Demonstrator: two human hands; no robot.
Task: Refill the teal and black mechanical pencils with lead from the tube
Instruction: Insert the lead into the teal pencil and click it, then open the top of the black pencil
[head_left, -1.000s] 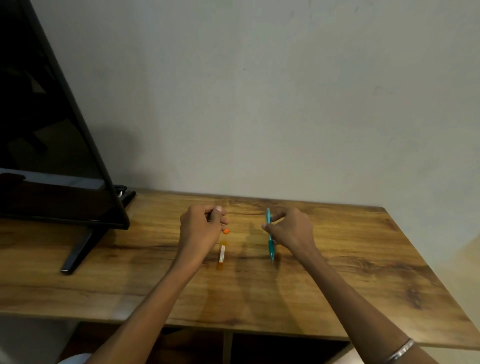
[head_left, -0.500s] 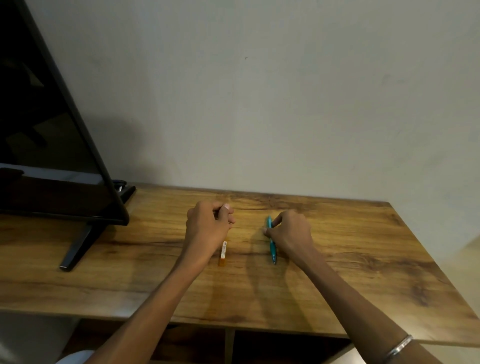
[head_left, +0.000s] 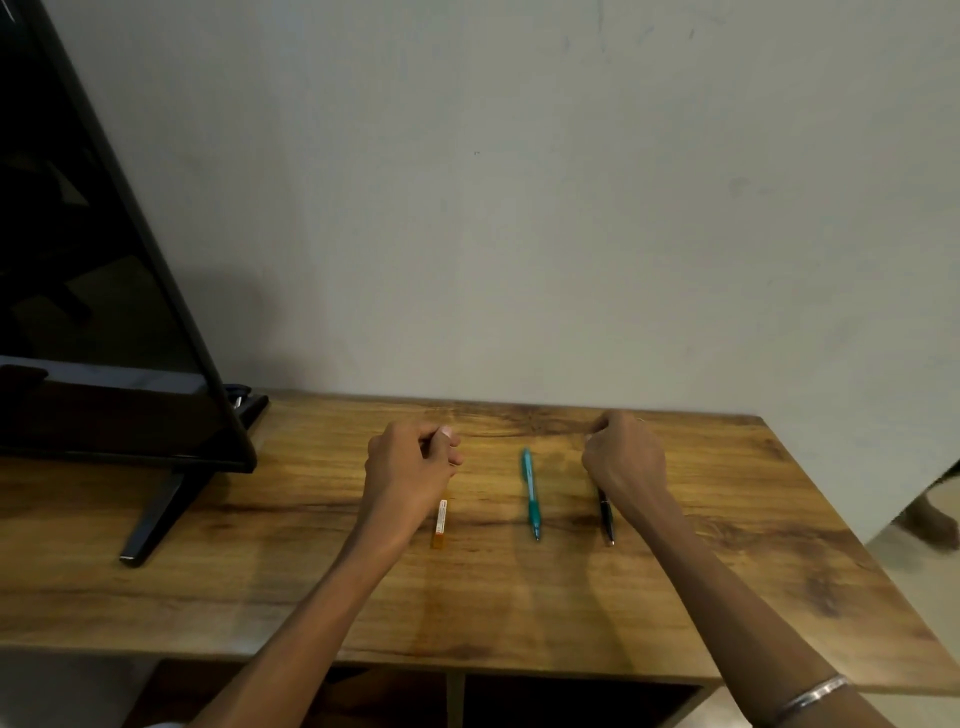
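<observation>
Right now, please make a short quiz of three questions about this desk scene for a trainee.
1. True or false: the teal pencil lies between the lead tube and the black pencil.
2. Which hand is at the black pencil? A) left hand B) right hand
3. Fill in: the large dark thing on the wooden desk at the left is a ____.

Key: 1 true; 2 B; 3 monitor.
</observation>
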